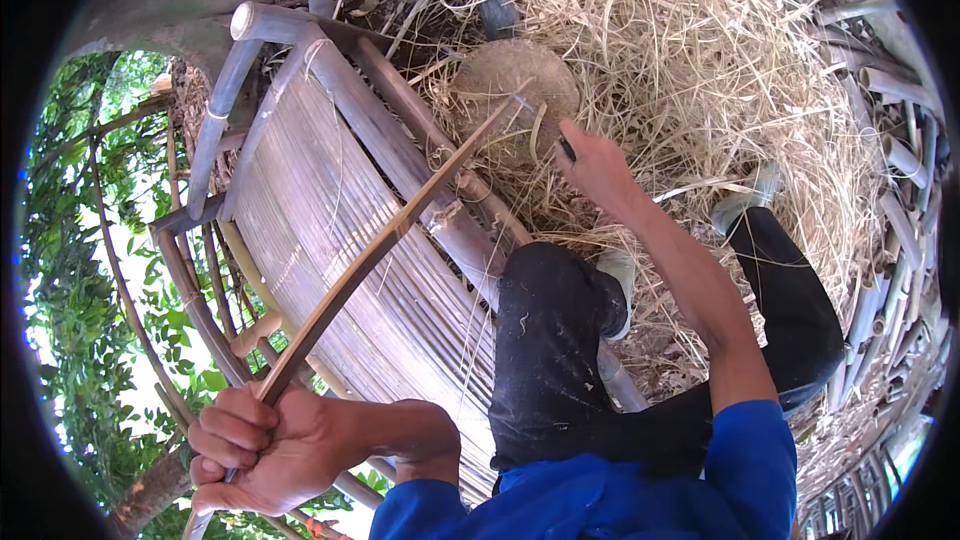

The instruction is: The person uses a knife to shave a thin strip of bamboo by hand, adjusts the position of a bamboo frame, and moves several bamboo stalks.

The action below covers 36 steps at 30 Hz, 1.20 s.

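Left hand: my left hand [262, 445] is clenched around the near end of one bamboo strip [390, 240], low in the view; my fingers [232, 430] wrap it fully, so the very end of the strip is hidden in my fist.
Bamboo strip: one long thin brown strip, running up and to the right from my left fist, across the bench, to the stump beside my right hand.
Bamboo bench: one slatted bamboo bench [330, 210] under the strip, tilted in the fisheye view; the slats are too many and too fine to count, and its lower end is cut off behind my arm and leg.
Legs: two, in black trousers [550, 360], each with a pale shoe [620, 285]; the right shoe sits half buried in the shavings.
Stump: one round wooden stump [515, 80] at the strip's far tip, partly covered by straw.
Right hand: my right hand [595, 170] is closed on one dark handle [566, 148]; only a short bit of it shows, and I cannot make out any blade.
Shavings: one big heap of pale bamboo shavings [720, 60], uncountable.
Bamboo poles: a stack of cut poles [900, 230] along the right rim, blurred and cut off, number unclear.
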Available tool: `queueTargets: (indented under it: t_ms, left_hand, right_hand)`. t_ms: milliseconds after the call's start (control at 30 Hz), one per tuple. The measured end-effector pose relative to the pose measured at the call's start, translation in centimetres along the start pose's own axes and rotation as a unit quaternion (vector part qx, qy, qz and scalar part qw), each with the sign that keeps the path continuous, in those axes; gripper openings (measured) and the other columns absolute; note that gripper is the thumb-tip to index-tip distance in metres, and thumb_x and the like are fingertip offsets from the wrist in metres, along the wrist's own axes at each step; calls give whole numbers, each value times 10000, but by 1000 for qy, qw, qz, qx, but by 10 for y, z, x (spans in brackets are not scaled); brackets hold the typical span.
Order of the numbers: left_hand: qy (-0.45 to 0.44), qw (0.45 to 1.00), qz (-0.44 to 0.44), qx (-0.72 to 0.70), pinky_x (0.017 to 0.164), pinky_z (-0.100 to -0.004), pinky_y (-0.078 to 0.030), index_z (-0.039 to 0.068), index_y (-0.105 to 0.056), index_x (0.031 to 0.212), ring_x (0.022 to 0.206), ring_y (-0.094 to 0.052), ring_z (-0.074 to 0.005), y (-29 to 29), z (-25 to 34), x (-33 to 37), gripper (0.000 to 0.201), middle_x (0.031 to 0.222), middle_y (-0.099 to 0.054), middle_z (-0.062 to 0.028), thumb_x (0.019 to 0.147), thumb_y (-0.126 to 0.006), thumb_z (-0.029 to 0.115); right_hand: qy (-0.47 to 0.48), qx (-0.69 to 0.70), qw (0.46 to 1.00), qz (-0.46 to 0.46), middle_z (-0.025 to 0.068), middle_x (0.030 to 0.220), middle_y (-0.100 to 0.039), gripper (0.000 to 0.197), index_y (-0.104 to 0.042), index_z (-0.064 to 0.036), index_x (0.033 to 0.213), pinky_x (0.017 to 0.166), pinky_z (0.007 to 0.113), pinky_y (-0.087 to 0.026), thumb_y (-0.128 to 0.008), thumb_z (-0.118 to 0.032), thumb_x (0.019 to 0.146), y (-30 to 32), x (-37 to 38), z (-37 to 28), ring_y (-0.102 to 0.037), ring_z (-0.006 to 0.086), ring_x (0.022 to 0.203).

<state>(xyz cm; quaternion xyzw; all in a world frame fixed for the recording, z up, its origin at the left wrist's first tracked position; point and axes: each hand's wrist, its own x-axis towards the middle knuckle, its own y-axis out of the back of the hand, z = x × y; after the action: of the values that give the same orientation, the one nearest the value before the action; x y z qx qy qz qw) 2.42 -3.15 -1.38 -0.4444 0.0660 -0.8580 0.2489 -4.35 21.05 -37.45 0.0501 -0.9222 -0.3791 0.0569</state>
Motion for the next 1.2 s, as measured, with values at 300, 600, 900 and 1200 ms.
queueTargets:
  t_ms: [300,600,900,1200]
  left_hand:
    - [75,995,-21,-64,492,-297,-252,88,-498,881,552,-284,-113,3,21,10,394,682,-315,19,1083,-459,425]
    - [92,982,-23,-163,520,-290,-299,65,-524,875,591,-335,-126,-9,28,-20,566,731,-366,-11,1049,-490,603]
    - [44,996,-16,-78,472,-286,-246,48,-545,939,537,-300,-107,-14,54,-44,601,688,-394,-4,1070,-405,617]
    - [27,998,6,-48,470,-282,-191,47,-537,926,528,-239,-95,-15,58,-51,579,684,-347,1,1082,-407,590]
  right_hand:
    - [-200,57,970,-128,257,782,-661,341,-520,-62,1202,664,539,-515,-629,-299,982,14,2,20,-676,474,747]
    - [-178,89,976,-89,234,712,-639,271,-505,-47,1080,597,522,-503,-668,-231,968,85,-73,-92,-672,471,695]
    - [-55,56,994,-76,226,771,-657,213,-515,-60,1056,603,506,-541,-647,-208,978,127,-107,-167,-672,448,689]
    - [167,141,975,-43,120,723,-583,180,-601,-86,1064,481,401,-558,-682,-202,954,158,-126,-248,-655,301,597]
